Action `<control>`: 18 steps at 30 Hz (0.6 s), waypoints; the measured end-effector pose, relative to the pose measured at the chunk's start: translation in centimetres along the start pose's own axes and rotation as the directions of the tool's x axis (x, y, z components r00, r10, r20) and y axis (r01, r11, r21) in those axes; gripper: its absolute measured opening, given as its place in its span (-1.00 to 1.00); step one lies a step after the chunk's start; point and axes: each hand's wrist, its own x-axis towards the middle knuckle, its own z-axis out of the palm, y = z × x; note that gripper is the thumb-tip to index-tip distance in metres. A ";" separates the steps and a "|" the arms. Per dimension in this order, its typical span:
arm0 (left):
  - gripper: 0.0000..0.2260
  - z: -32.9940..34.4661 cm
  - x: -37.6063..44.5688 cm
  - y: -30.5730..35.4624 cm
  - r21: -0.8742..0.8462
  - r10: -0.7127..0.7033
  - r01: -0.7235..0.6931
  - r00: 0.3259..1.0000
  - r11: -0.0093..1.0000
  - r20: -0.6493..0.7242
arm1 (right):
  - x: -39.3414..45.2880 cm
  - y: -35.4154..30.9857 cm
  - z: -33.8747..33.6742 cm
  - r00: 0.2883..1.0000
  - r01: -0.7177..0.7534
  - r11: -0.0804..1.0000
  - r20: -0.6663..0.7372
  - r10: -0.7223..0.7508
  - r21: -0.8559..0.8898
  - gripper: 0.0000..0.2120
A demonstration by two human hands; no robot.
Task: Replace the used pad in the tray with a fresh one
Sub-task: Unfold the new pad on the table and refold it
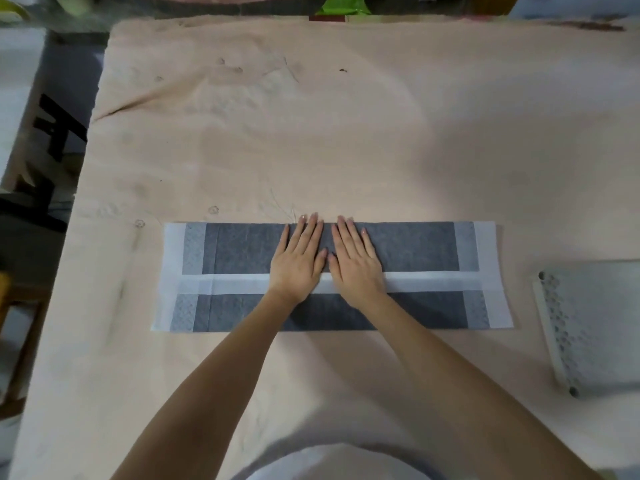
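A folded pad [408, 251] lies flat across the lower middle of the frame, on a desk covered by a pale pink cloth [311, 133]. The pad is a long strip running left to right, with dark grey panels above and below a white band along its middle, and white borders at both short ends.

Both hands rest palm down on the centre of the pad, side by side. The left hand [298, 259] lies just left of centre, its fingers [313, 226] straight and held close together, the tips reaching the pad's far edge. The right hand [355, 261] lies just beside it, its fingers [349, 233] also straight and close together, pointing toward the upper part of the frame. The two thumbs nearly meet between the hands; whether they touch cannot be told. Neither hand curls round or pinches anything; both press flat on the grey surface. The bare forearms come up from the bottom of the frame and cross the nearer grey panel.

At the right edge of the frame, well apart from the pad, sits a pale tray [588, 323] with a perforated surface, partly cut off by the frame. The cloth shows faint stains and creases in the upper half of the frame.
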 end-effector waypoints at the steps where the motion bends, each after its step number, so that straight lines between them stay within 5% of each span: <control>1: -0.52 0.1 -0.1 0.1 -0.005 -0.006 0.006 1.000 1.000 -0.017 | -0.1 0.1 0.0 1.000 -0.002 1.000 -0.016 0.002 0.015 -0.46; 18: -0.47 0.6 -0.2 0.2 0.013 -0.091 0.091 0.996 0.996 0.013 | -3.5 10.1 -0.7 0.963 -0.242 0.962 -0.088 0.254 0.129 -0.49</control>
